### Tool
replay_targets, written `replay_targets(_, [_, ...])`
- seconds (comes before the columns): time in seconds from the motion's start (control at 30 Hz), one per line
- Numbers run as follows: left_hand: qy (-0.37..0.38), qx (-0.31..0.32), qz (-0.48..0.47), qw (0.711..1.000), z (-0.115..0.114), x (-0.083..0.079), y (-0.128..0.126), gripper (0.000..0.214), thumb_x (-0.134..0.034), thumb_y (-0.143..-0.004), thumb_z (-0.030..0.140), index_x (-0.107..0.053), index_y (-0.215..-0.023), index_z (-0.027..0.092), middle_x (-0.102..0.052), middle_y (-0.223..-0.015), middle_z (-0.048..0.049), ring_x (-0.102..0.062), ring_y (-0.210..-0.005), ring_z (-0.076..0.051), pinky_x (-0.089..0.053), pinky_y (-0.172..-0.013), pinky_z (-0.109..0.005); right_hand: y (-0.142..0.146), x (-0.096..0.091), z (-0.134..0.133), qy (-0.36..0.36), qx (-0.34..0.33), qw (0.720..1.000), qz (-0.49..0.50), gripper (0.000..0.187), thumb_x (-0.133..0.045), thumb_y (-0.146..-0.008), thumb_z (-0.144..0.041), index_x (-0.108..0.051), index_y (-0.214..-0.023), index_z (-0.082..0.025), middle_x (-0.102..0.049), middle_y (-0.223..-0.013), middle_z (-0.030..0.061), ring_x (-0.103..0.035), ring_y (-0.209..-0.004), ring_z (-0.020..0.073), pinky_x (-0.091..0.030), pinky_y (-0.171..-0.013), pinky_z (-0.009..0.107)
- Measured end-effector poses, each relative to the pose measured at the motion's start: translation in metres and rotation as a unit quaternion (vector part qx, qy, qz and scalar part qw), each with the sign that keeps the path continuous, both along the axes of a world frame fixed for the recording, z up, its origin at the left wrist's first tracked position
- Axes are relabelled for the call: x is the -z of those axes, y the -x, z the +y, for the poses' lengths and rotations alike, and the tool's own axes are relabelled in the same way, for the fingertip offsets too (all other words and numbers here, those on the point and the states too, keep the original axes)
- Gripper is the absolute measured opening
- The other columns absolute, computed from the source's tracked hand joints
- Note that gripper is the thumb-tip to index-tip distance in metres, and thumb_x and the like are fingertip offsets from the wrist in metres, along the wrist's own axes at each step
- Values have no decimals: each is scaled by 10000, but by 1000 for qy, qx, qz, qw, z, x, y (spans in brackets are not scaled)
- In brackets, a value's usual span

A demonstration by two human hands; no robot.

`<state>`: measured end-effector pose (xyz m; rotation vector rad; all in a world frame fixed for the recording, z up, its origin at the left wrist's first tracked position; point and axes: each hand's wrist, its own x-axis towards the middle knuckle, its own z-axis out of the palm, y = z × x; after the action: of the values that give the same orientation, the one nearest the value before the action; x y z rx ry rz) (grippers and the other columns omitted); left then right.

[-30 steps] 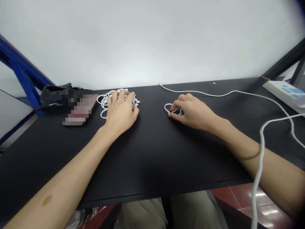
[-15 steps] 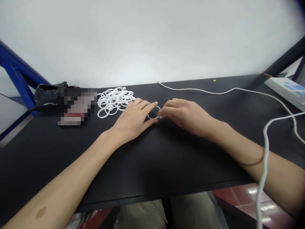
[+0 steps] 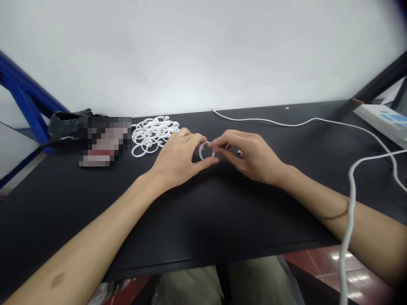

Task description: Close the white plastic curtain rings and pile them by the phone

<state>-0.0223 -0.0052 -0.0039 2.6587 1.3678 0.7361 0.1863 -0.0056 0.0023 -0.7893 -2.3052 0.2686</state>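
Observation:
Between my hands, a thin white ring (image 3: 201, 153), apparently plastic, is tilted up off the black table. My left hand (image 3: 177, 156) grips its left side, with the thumb below and the fingers behind. At the ring's right side, my right hand (image 3: 252, 154) pinches the rim between thumb and fingertips. A small white piece (image 3: 240, 152) shows by the right palm; whether it belongs to the ring I cannot tell. Just left of my left hand lies a heap of similar white rings (image 3: 148, 145), several with small round knobs.
The black table (image 3: 203, 220) meets a pale wall. On the left lie a crumpled black bag (image 3: 65, 125) and a blurred-out item (image 3: 103, 144). A white cable (image 3: 270, 122) runs along the back, and another cable (image 3: 351, 203) crosses my right forearm. A white box (image 3: 383, 120) stands right.
The ring has tipped up from lying nearly flat. My right hand's fingers have spread a little and shifted over its upper rim, and the small white piece now shows by the palm.

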Motion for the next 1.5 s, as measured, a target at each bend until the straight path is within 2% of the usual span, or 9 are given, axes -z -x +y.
replay_targets(0.33, [-44, 2, 4, 999, 0, -1, 0, 302, -562, -879, 469, -591, -983, 186, -654, -945, -52, -544, -961, -247, -447, -867, -402, 0, -1, -1, 18, 38, 999, -1, 155, -542, -929, -221, -655, -1033, -208, -708, -937, 11, -640, -763, 124, -473, -683, 242])
replay_targets(0.47, [-100, -82, 72, 989, 6, -7, 11, 332, -515, -887, 444, -601, -1044, 164, -625, -1070, -106, -512, -1065, -315, -419, -920, -473, -11, -6, 8, 9, 187, 979, -82, 237, -534, -917, -301, -606, -1116, -194, -704, -914, 40, -630, -743, 174, -451, -664, 295])
replay_targets(0.53, [-98, -141, 98, 980, 8, -11, 18, 364, -493, -889, 443, -610, -1070, 150, -591, -1167, -133, -488, -1115, -354, -412, -928, -510, -19, -8, 14, 19, 270, 951, -153, 223, -482, -934, -352, -631, -992, -196, -704, -894, 65, -630, -759, 216, -423, -642, 319])
replay_targets(0.63, [-68, -194, 131, 970, 8, -15, 27, 406, -474, -880, 453, -619, -1103, 146, -547, -1256, -154, -468, -1158, -398, -404, -930, -556, -28, -7, 21, 63, 314, 920, -227, 316, -401, -960, -396, -637, -892, -197, -706, -875, 98, -636, -787, 256, -400, -629, 334])
replay_targets(0.73, [-46, -204, 165, 964, 7, -13, 29, 435, -463, -861, 452, -609, -1142, 154, -524, -1307, -152, -462, -1190, -418, -374, -982, -575, -30, -3, 24, 89, 292, 927, -218, 315, -386, -967, -358, -641, -894, -188, -714, -886, 101, -645, -805, 242, -417, -668, 334])
replay_targets(0.97, [-37, -183, 206, 961, 6, -5, 25, 466, -424, -868, 393, -565, -1250, 168, -507, -1359, -125, -424, -1269, -378, -232, -1128, -561, -22, 3, 22, 132, 189, 972, -51, 268, -385, -965, -244, -643, -1003, -178, -733, -887, 37, -666, -799, 163, -471, -755, 295])
replay_targets(1.13, [-47, -153, 181, 970, 5, -5, 22, 431, -433, -872, 347, -583, -1235, 171, -533, -1344, -113, -416, -1288, -343, -202, -1153, -538, -21, 5, 20, 61, 165, 979, -100, 228, -502, -887, -239, -667, -1037, -190, -710, -932, 54, -603, -902, 218, -475, -779, 345])
replay_targets(1.3, [-63, -52, 128, 988, 2, 0, 14, 329, -473, -884, 299, -610, -1166, 200, -584, -1276, -97, -446, -1237, -321, -206, -1132, -572, -21, 11, 20, 33, 123, 979, -160, 301, -582, -862, -277, -664, -1136, -183, -659, -956, 93, -563, -923, 252, -481, -808, 398])
replay_targets(1.5, [-25, 6, 84, 996, -2, 5, 3, 349, -495, -917, 316, -561, -1236, 189, -595, -1256, -97, -453, -1180, -298, -295, -1053, -536, -14, 8, 15, 19, 73, 993, -91, 150, -583, -885, -229, -670, -997, -184, -679, -927, 64, -587, -870, 209, -487, -782, 343])
